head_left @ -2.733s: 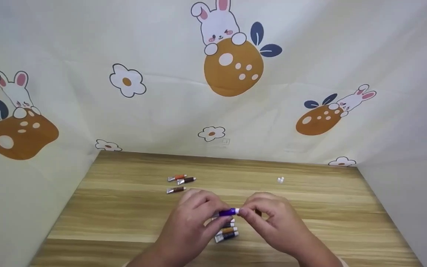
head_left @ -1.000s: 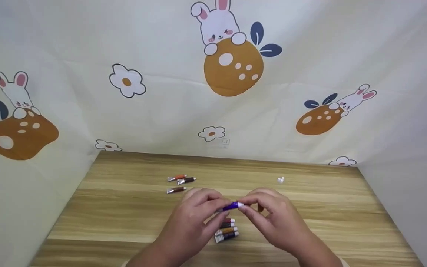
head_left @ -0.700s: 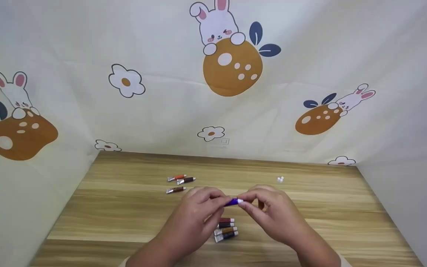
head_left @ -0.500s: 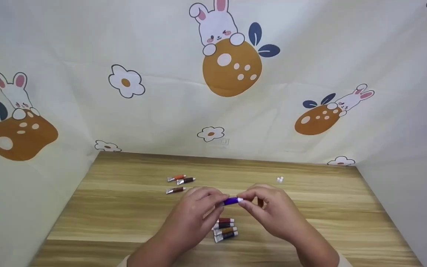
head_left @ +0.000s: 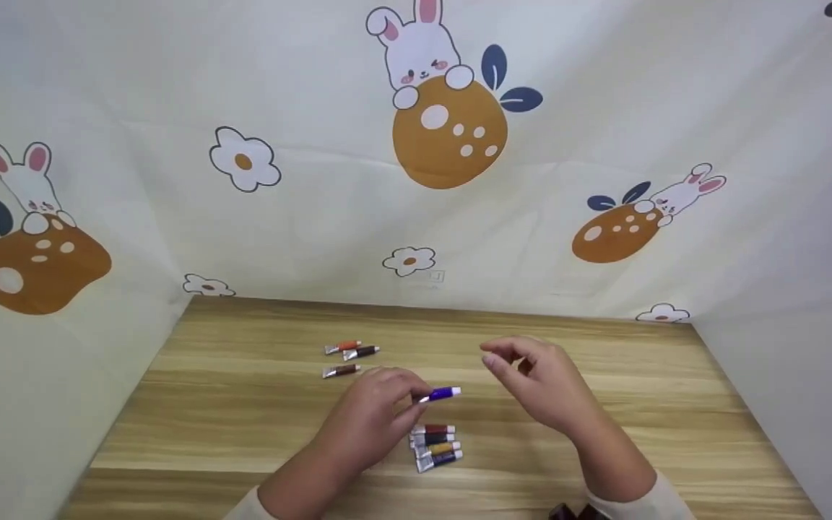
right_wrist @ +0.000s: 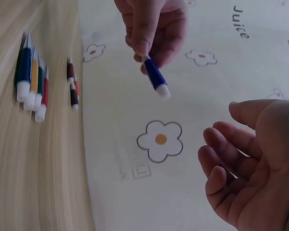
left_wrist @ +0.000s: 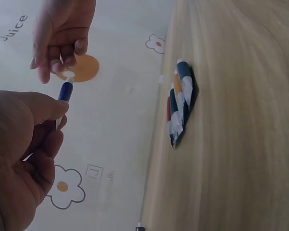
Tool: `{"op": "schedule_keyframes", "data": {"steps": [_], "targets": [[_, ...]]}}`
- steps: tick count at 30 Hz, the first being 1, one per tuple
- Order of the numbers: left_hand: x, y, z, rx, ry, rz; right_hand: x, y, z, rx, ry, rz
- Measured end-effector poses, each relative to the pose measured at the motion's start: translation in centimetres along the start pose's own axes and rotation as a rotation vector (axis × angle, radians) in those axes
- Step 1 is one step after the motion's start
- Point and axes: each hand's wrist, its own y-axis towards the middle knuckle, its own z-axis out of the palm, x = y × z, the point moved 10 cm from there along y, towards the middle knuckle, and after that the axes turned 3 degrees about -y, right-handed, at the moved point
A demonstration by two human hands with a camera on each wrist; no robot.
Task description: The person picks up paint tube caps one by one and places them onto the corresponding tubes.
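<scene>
Left hand (head_left: pixel 380 408) of ours pinches a purple tube (head_left: pixel 443 393) by its crimped end in the head view, with the tube's white nozzle end pointing toward our right hand (head_left: pixel 537 383). Our right hand hovers just beyond that nozzle, apart from it, fingers curled with thumb and forefinger drawn together; whether anything sits between them we cannot tell. Directly below the purple tube a row of four tubes (head_left: pixel 436 446) lies on the wooden desk (head_left: pixel 243 404). Beyond the purple tube and to its left, three more tubes (head_left: pixel 347 357) lie in a loose group. Behind the desk hangs a cream cloth (head_left: pixel 315 180) printed with rabbits and flowers.

From the left wrist view, our left hand (left_wrist: pixel 24 154) grips the purple tube (left_wrist: pixel 65 91) between thumb and fingers, the nozzle pointing up at the right hand (left_wrist: pixel 62 33), whose fingertips bunch close above it without touching. To the right of the purple tube, the row of tubes (left_wrist: pixel 180 101) rests on the desk (left_wrist: pixel 240 144).

From the right wrist view, our right hand (right_wrist: pixel 250 163) shows loosely curled fingers with nothing visible in them, set apart from the purple tube (right_wrist: pixel 155 77), which the left hand (right_wrist: pixel 151 24) holds from above. Left of the purple tube lie the row of tubes (right_wrist: pixel 31 82) and the smaller group (right_wrist: pixel 73 86).
</scene>
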Motion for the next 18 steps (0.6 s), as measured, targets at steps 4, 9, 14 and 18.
{"op": "schedule_keyframes", "data": {"steps": [4,9,14,18], "targets": [[2.6,0.1,1.6,0.100,-0.051,-0.097,-2.8,1.1,-1.2,-0.099,0.033,0.071],[4.8,0.1,2.7,0.155,-0.125,-0.146,-5.9,2.2,-2.7,-0.219,0.074,0.101],[5.9,-0.1,3.3,0.174,-0.122,-0.168,-8.8,3.0,-3.4,-0.246,0.061,0.144],[6.6,-0.3,3.6,0.192,-0.105,-0.195,-11.6,3.4,-3.3,-0.244,0.060,0.212]]}}
